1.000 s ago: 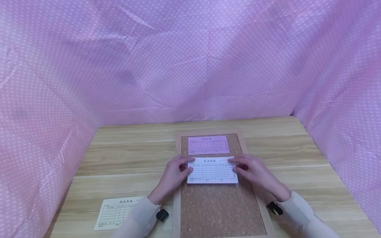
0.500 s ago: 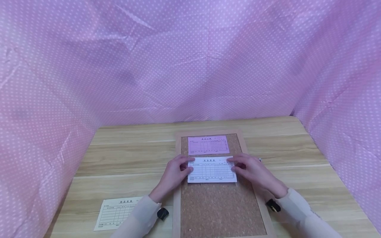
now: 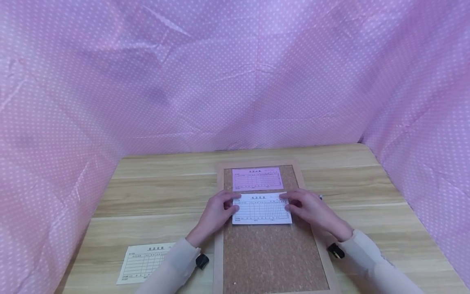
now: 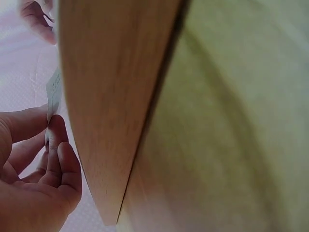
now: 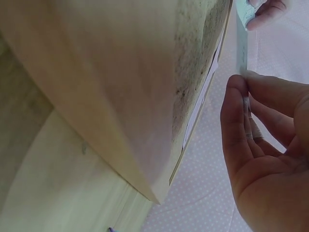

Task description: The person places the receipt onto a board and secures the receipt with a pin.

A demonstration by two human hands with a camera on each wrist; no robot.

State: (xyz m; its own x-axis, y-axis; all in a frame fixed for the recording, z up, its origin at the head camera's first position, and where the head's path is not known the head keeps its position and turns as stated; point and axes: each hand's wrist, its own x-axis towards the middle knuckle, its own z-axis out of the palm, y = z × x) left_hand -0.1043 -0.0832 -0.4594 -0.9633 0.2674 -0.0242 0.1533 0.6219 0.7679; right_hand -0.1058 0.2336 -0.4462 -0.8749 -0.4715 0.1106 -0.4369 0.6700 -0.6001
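Note:
A white printed form slip point(image 3: 261, 210) is held over the cork board point(image 3: 273, 257), just below a pink slip point(image 3: 257, 179) of the same kind. My left hand point(image 3: 216, 213) pinches its left edge between thumb and fingers. At its right edge, my right hand point(image 3: 310, 207) pinches it likewise. In the left wrist view the slip point(image 4: 53, 94) stands out from between the left hand's point(image 4: 38, 169) thumb and fingers. The right wrist view shows the slip point(image 5: 242, 46) edge-on in the right hand point(image 5: 270, 140), apart from the board's surface.
A cream form slip point(image 3: 145, 263) lies on the wooden table point(image 3: 158, 196) at left, partly covered by my left sleeve. The board has a raised wooden frame point(image 3: 218, 261). A tiny object point(image 3: 321, 197) sits beyond my right hand. Pink dotted cloth point(image 3: 235, 81) surrounds the table.
The white slip has shifted slightly away from me, toward the pink slip, with both hands keeping their pinch. The pink and cream slips stay where they were.

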